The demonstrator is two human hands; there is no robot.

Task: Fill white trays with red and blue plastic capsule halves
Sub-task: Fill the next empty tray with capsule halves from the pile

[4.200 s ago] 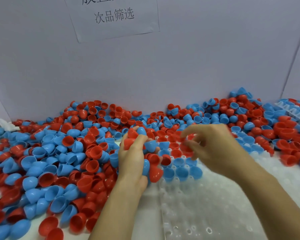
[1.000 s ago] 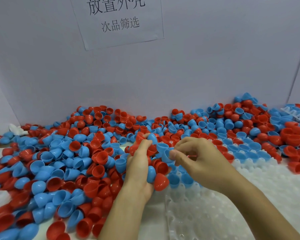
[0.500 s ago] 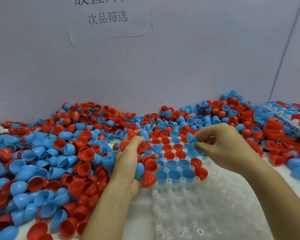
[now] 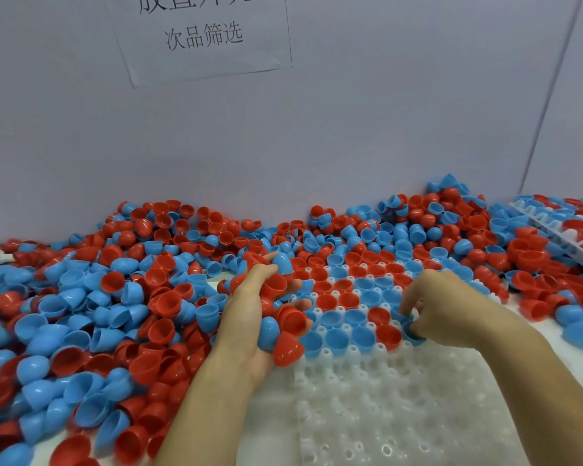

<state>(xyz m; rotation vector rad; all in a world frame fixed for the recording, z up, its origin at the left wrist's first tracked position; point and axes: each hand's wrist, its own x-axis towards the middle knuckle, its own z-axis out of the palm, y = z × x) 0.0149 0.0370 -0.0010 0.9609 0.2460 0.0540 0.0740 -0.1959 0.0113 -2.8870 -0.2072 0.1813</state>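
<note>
Left hand (image 4: 249, 317): palm turned up and inward, fingers curled round a handful of capsule halves (image 4: 283, 327), forearm entering from the bottom edge. Right hand (image 4: 441, 311): palm down, fingers bent downward, fingertips (image 4: 409, 326) pinching a blue half (image 4: 414, 334); forearm entering from lower right

Two bare forearms entered from the lower edge of the frame. The left hand (image 4: 249, 311) and the right hand (image 4: 451, 307) wore nothing (no glove, ring, watch or sleeve was visible).
</note>
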